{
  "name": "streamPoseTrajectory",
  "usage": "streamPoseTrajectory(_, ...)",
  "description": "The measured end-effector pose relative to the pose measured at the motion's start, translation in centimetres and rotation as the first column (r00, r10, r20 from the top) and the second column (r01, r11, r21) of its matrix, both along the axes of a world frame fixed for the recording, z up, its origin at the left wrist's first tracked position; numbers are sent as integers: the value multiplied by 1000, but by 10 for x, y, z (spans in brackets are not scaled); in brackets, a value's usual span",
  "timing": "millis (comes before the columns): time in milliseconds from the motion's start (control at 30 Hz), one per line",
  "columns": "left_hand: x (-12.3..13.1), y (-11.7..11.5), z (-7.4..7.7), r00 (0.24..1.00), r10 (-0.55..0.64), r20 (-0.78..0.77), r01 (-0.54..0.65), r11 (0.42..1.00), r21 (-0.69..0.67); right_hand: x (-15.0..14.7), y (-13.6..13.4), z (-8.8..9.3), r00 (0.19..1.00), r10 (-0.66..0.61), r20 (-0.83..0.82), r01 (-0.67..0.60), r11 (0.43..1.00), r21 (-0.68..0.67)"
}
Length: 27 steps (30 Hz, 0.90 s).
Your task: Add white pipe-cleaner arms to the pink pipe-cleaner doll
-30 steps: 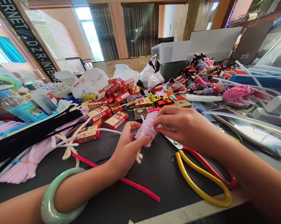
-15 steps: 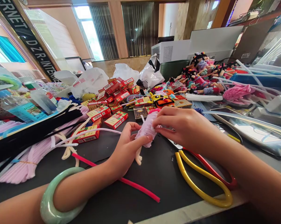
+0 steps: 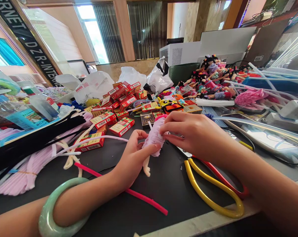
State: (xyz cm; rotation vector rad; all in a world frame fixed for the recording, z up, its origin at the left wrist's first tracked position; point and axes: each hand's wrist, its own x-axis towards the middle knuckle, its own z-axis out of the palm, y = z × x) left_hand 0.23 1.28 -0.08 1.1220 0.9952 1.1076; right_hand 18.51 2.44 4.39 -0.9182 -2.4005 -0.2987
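Note:
Between my hands is a small pipe-cleaner doll (image 3: 152,138) with a fuzzy pale lilac body, a bit of hot pink at its top and a cream limb hanging below. My left hand (image 3: 133,154) is closed around its left side, thumb across the front. With pinched fingertips, my right hand (image 3: 182,130) grips its upper right side; what exactly lies between those fingertips is hidden. A pale pink pipe cleaner (image 3: 109,137) runs leftward from behind my left hand. Under my left forearm lies a hot pink pipe cleaner (image 3: 149,199). Scissors (image 3: 192,184) with yellow and red handles rest below my right forearm.
Small red boxes (image 3: 123,126) are heaped behind my hands. Bundled pink pipe cleaners (image 3: 20,177) and black ones (image 3: 35,141) lie at left. A pile of finished dolls (image 3: 213,82) stands back right. A phone (image 3: 270,138) lies at right.
Both hands keep their hold on the doll, and the right fingertips have shifted slightly at its side. The whole view has drifted a little to the left.

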Motion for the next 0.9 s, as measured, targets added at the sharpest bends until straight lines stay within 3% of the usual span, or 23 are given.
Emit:
streamPoseTrajectory(500, -2, 2, -1, 1000, 19, -4, -18, 1000, 5, -2, -2, -1, 996, -52, -75, 56, 997, 50)
streamPoseTrajectory(700, 0, 2, 1, 996, 78, 38, -79, 997, 8, 3, 0, 2, 989, 9, -149, -3, 999, 44)
streamPoseTrajectory(900, -1, 2, 1, 991, 109, 79, -110, 994, 10, 7, 3, 4, 975, -70, -211, 75, 997, 13)
